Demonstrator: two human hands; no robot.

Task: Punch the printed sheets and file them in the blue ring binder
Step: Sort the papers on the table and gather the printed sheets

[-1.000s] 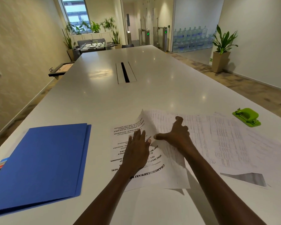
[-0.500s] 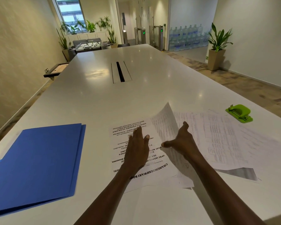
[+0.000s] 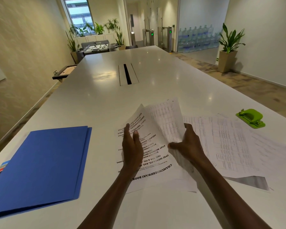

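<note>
White printed sheets (image 3: pixel 157 134) are lying in front of me at the near middle of the table (image 3: pixel 155 76), and I am seeing two of them lifting off the surface at their far ends. I am noting the left hand (image 3: pixel 132 149) resting on the bold-lettered sheet (image 3: pixel 157 161) with its fingers straight, the fingertips reaching the curled-up far portion. The lettering is reading upside down to me, so its heading is sitting at the near edge and its long axis is running away from me, tilted slightly to the right. I am noting the right hand (image 3: pixel 187 146) gripping the tabulated sheet (image 3: pixel 168 119), thumb extended to the left across it, fingers behind; that sheet is standing raised, its far corner pointing away and upward.

More tabulated sheets (image 3: pixel 234 146) are spreading flat just right of the hands, overlapping one another. I am recording the green hole punch (image 3: pixel 250 118) at the far right, near those papers but apart from them.

The blue ring binder (image 3: pixel 40 166) is lying closed and flat at the near left, well apart from the papers, its long axis angling away and rightward.
</note>
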